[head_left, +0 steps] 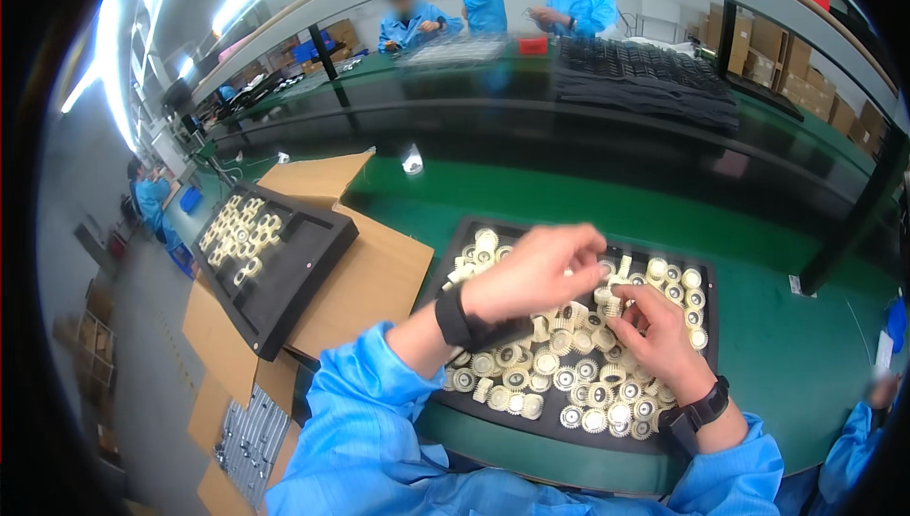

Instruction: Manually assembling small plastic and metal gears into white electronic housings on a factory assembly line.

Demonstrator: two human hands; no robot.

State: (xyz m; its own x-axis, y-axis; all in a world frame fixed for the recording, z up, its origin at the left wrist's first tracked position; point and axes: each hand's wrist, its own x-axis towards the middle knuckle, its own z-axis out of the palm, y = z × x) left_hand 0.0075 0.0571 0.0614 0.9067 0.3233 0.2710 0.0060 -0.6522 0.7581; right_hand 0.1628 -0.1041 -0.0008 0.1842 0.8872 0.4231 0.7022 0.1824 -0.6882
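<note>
A black tray (712, 326) in front of me holds many cream-coloured plastic gears (546, 362), heaped in the middle and more evenly set along the right side. Over the tray's far middle, my left hand (540, 268) hovers with thumb and fingers apart, slightly blurred. Nothing clear shows in its grasp. To its right, my right hand (661, 331) pinches a cream gear (612, 305) between thumb and forefinger, just above the pile. My left forearm and wristband hide part of the tray's left side.
Left of the tray, a second black tray (313, 274) with more gears rests tilted on an open cardboard box (389, 265). A small clear bag (412, 160) lies on the green table (768, 355). A dark shelf post (853, 208) stands at right. Other people work beyond.
</note>
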